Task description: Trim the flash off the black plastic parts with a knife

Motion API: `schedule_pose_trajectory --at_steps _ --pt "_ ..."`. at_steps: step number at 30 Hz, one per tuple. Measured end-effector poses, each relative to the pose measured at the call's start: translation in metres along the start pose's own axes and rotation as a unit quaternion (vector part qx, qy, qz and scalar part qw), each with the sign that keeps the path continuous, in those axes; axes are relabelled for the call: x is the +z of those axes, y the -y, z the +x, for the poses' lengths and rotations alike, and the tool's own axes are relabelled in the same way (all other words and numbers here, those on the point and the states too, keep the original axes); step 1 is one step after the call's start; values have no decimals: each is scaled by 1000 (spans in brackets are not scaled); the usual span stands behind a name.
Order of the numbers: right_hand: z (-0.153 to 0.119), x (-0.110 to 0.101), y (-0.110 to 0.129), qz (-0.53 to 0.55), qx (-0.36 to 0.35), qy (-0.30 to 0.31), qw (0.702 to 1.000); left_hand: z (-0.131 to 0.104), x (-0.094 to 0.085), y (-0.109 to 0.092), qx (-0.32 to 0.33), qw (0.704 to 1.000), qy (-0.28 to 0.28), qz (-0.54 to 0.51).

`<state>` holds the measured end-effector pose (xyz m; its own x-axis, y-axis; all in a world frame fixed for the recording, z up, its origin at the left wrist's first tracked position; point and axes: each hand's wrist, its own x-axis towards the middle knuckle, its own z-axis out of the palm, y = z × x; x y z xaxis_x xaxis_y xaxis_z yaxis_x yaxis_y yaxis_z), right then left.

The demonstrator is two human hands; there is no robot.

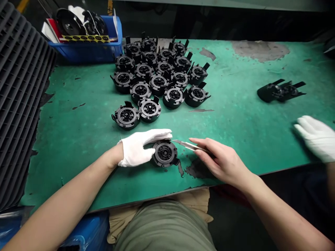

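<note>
My left hand (138,147), in a white glove, grips a round black plastic housing (164,153) from its left side, thumb on the near side and fingers along the far rim. The housing rests on the green work surface with its ringed face up, and a tab sticks out at its lower right. Bare and ungloved, my right hand (220,157) holds a slim craft knife (187,144) between thumb and fingers. The blade points left, close to the housing's upper right rim; whether it touches cannot be made out.
Several similar black housings (159,82) stand grouped on the green table (86,132) beyond my hands. Behind them at left is a blue bin (86,52) with parts. Stacked grey ribbed trays (21,87) line the left. A co-worker's gloved hand (316,137) and more housings (270,91) are at right.
</note>
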<state>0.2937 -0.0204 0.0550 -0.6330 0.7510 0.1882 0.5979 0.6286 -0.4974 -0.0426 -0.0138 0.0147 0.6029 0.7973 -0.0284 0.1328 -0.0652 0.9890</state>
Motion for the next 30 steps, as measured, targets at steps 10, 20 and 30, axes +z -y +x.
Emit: schedule_pose_trajectory --at_steps 10,20,30 --pt "23 -9 -20 -97 -152 73 981 14 12 -13 0 964 7 267" --pt "35 -9 -21 -128 -178 64 974 10 6 -12 29 955 54 289" --pt "29 -2 -19 -104 -170 49 979 16 11 -13 2 952 48 302"
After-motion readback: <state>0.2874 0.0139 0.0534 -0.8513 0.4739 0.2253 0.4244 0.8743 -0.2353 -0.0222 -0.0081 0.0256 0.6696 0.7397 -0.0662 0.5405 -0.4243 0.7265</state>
